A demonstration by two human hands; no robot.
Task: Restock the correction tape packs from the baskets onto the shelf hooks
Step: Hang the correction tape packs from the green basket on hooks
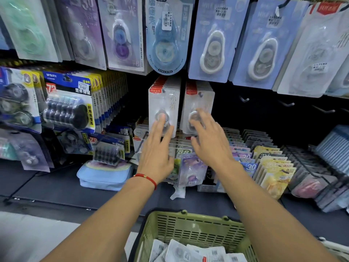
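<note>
**Both hands flat on the two hung stacks, nothing in either**

Far left: six-pack refill cards (68, 108) hang in a dense row on their hooks, faces out so the labels read. Below them a light blue pouch (105, 175) lies on the dark shelf ledge (47, 182), off any hook, probably just parked there.

Left hand (156, 154): fingers straight and spread, fingertips on the blister of the left white correction tape stack (163, 108). No grip. It looks like a push, to seat the packs back along the hook so they hang square. A red string bracelet (146, 179) sits on that wrist.

Right hand (209, 140): also flat and open, fingers blurred, reaching the right white correction tape stack (198, 110) just beside the first. I cannot tell whether it is in firm contact. Same likely purpose.

Both stacks hang from a peg through the card top, red header up. That is why they swing and need a hand to settle.

Right of the stacks: several bare hooks (245, 99) against the dark back panel — the obvious open slots for stock.

Bottom centre: green basket (188, 225) directly under the arms, close to the shelf so each pick is a short reach. White packs in the basket (190, 252) lie loose, barcodes up; a good number are left, so restocking is not finished.

Next move, my guess: one hand drops to the basket for a pack.
</note>
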